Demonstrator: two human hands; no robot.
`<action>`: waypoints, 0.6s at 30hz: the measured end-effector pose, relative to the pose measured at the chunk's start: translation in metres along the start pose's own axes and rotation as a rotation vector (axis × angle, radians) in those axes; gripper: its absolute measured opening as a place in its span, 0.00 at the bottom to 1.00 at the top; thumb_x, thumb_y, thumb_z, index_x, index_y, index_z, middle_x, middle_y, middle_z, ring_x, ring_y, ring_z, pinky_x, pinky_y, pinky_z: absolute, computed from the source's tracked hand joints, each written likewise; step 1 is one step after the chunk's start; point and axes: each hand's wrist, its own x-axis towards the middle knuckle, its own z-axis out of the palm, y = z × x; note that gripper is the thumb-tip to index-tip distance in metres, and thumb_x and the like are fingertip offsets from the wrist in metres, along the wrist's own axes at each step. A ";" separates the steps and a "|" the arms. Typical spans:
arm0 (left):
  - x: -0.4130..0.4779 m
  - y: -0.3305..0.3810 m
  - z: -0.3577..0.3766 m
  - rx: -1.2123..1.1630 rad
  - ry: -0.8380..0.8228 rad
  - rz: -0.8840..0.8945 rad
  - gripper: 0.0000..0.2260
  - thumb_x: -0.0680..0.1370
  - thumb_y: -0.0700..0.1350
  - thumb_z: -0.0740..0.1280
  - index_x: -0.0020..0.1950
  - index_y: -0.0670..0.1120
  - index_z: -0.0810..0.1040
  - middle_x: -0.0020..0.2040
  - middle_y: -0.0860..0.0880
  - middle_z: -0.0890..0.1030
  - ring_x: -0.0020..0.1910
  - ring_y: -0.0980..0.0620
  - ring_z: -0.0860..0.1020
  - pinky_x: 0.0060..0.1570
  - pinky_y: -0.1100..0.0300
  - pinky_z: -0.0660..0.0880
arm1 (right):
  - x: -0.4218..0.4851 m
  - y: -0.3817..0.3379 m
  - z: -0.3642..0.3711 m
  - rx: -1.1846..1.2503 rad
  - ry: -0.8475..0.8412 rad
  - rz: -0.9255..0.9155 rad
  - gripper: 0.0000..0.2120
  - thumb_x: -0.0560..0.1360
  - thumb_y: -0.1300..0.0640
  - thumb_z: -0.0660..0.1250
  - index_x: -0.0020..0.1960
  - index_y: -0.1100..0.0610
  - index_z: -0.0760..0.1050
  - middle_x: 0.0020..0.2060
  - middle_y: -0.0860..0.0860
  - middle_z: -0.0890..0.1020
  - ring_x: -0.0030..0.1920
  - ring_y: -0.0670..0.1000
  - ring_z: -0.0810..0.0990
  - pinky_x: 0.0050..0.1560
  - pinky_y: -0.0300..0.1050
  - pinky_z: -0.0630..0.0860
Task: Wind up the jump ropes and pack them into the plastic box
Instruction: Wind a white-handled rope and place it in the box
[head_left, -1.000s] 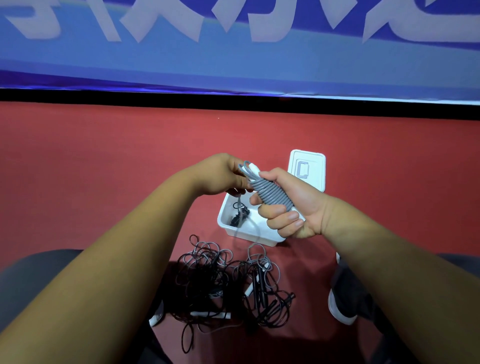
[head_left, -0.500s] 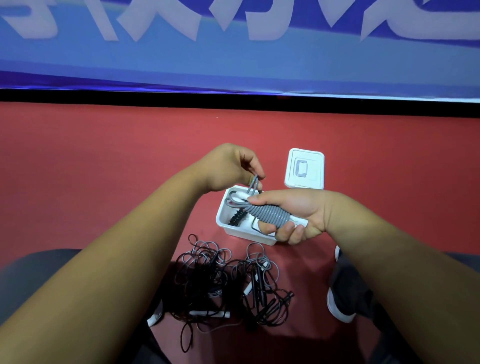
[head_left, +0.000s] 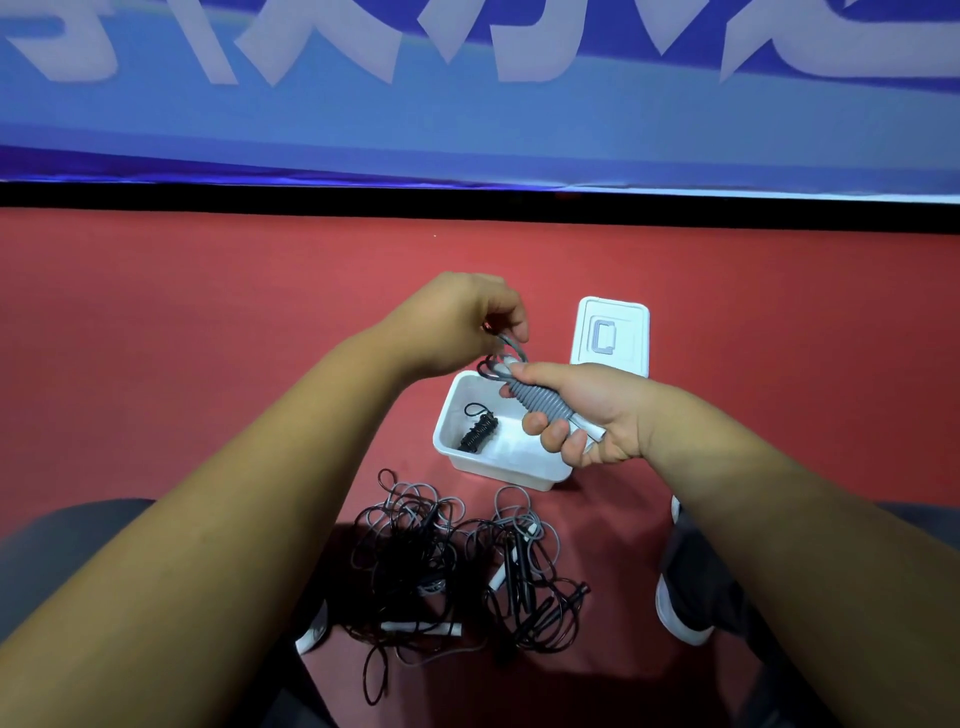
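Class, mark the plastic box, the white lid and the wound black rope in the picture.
plastic box (head_left: 498, 470): head view, front wall.
white lid (head_left: 607, 336): head view, its centre.
wound black rope (head_left: 479, 434): head view, middle of the coil.

A sports hall or indoor court is suggested. The ground is covered by a plain red floor (head_left: 208, 322), which is bordered at the far side by a black strip (head_left: 311, 200). Above the strip, a long blue banner (head_left: 467, 124) printed with large white characters (head_left: 322, 41) is stretched across the whole width. Tangled jump ropes (head_left: 415, 561) are seen lying directly on the floor, just beside a white plastic box (head_left: 493, 472).
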 end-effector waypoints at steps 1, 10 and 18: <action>-0.001 0.000 0.000 0.013 -0.007 -0.005 0.14 0.70 0.34 0.76 0.49 0.50 0.85 0.43 0.55 0.81 0.41 0.59 0.79 0.44 0.68 0.73 | 0.001 -0.001 -0.001 0.037 0.004 -0.015 0.19 0.78 0.37 0.72 0.61 0.46 0.73 0.34 0.48 0.71 0.27 0.43 0.64 0.22 0.33 0.57; -0.003 -0.009 0.003 -0.005 -0.042 -0.298 0.15 0.68 0.42 0.83 0.48 0.48 0.81 0.39 0.53 0.84 0.38 0.55 0.80 0.40 0.64 0.74 | 0.000 0.000 0.006 0.275 0.033 -0.182 0.17 0.78 0.36 0.72 0.57 0.47 0.76 0.35 0.48 0.73 0.30 0.44 0.64 0.24 0.34 0.58; -0.005 -0.012 0.022 -0.045 -0.135 -0.358 0.14 0.80 0.56 0.72 0.44 0.45 0.82 0.35 0.47 0.82 0.29 0.53 0.77 0.35 0.59 0.75 | 0.002 -0.001 0.011 0.328 0.183 -0.265 0.31 0.71 0.22 0.69 0.57 0.47 0.76 0.34 0.47 0.73 0.28 0.45 0.63 0.26 0.36 0.55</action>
